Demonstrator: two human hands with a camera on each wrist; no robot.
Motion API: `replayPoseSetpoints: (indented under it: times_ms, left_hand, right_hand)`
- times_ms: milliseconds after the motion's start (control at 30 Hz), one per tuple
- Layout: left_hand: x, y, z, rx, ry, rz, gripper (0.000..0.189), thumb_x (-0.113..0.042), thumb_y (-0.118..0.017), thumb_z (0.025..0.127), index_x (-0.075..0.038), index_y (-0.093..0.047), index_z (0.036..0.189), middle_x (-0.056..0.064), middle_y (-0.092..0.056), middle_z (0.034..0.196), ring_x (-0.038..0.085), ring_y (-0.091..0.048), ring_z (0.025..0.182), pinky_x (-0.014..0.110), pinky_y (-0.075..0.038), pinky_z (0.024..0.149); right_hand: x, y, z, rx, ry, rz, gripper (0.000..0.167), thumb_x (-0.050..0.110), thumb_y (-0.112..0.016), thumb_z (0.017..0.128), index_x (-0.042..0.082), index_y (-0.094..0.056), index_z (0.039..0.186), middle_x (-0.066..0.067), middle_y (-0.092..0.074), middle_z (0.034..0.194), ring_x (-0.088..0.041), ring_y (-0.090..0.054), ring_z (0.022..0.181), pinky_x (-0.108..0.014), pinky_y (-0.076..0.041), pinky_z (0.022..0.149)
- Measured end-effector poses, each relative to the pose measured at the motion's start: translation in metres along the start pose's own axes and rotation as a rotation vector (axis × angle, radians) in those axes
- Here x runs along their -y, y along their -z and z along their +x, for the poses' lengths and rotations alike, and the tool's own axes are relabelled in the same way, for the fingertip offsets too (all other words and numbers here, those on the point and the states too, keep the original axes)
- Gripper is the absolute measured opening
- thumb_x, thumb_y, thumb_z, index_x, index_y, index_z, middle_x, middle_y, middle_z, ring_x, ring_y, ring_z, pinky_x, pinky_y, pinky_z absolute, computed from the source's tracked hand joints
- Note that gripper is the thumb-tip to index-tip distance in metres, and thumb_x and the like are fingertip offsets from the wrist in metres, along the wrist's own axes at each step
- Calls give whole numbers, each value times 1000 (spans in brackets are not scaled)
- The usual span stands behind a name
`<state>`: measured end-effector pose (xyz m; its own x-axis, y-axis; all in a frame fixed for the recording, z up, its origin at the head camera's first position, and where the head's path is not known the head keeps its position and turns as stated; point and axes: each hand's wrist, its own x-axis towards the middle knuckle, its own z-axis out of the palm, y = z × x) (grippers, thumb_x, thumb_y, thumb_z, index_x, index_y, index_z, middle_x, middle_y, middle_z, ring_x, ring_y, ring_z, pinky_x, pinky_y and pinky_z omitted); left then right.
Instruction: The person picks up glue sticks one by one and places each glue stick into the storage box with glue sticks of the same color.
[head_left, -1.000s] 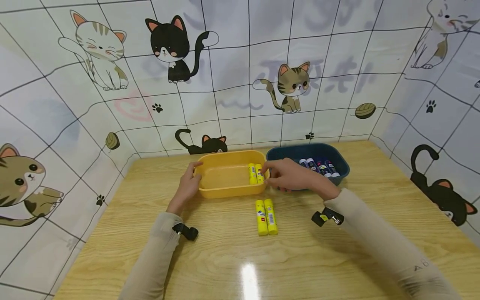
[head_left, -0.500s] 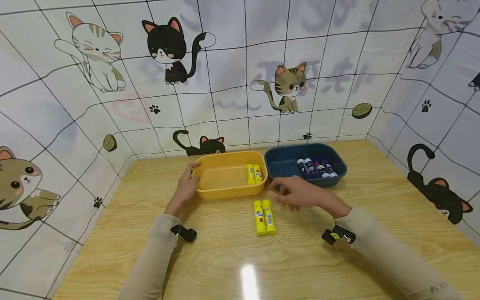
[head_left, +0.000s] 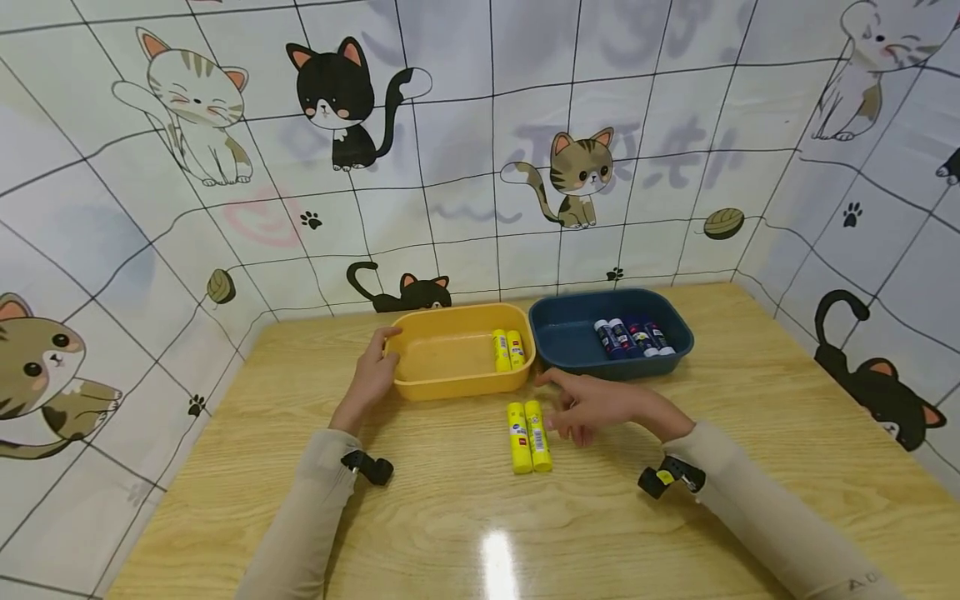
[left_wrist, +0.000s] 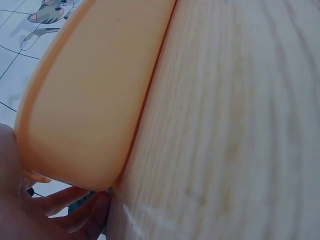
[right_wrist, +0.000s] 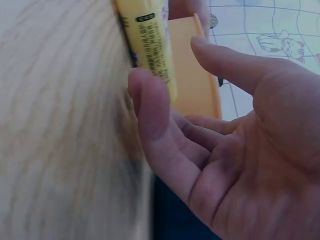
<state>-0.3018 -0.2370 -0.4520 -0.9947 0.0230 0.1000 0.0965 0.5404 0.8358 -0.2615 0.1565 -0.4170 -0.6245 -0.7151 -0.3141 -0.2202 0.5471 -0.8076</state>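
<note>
My left hand [head_left: 375, 367] holds the left end of a yellow plastic bin [head_left: 461, 387], with fingers at its rim and end wall; the left wrist view shows fingertips [left_wrist: 100, 210] by its lower corner. Inside the bin, at its right end, lie two yellow glue sticks [head_left: 508, 350]. Two more lie side by side on the table in front: a left glue stick [head_left: 520, 437] and a right glue stick [head_left: 538, 436]. Just right of this pair is my right hand [head_left: 600, 404], thumb and fingers apart, nothing held. In the right wrist view a yellow glue stick [right_wrist: 150, 45] appears beyond the fingertips.
A dark blue bin [head_left: 573, 358] stands against the yellow bin's right side. Several navy tubes with white ends [head_left: 633, 339] lie in it. Behind both bins rises a cat-patterned wall covering [head_left: 465, 200]. The wooden table [head_left: 420, 517] extends toward me.
My right hand has left the yellow bin's right end and come down toward me, beside the glue sticks on the table. The left hand stays at the bin.
</note>
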Motion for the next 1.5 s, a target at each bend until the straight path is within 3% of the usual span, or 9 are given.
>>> replayPoseSetpoints:
  times_ms: [233,467,633,1500]
  left_hand:
    - [-1,0,0,-1,7,-3,50,-12,-37,105,-13,-40,154,17,-32,167,39,-28,154,59,-27,122]
    - [-2,0,-1,-8,15,-2,48,-12,-38,105,-14,-41,153,16,-35,165,38,-30,153,58,-28,122]
    - [-3,0,-1,-4,9,-2,48,-12,-37,105,-13,-41,153,16,-35,166,38,-28,154,58,-27,123]
    - [-2,-1,0,-4,-3,8,49,-11,-37,105,-12,-40,154,18,-34,165,40,-31,152,59,-31,120]
  right_hand:
    - [-8,-4,6,-19,44,17,72,25,-66,101,4,-26,156,-15,-70,83,-26,-65,62,-35,-55,59]
    - [-15,-10,14,-19,-4,42,83,32,-72,97,9,-23,160,-4,-66,78,-18,-60,59,-30,-51,58]
    - [-16,-12,16,6,29,55,88,29,-75,95,4,-21,160,-3,-61,76,-16,-54,55,-26,-46,53]
    - [-14,-15,16,-6,44,67,81,27,-78,93,2,-33,156,0,-59,76,-17,-50,54,-25,-43,51]
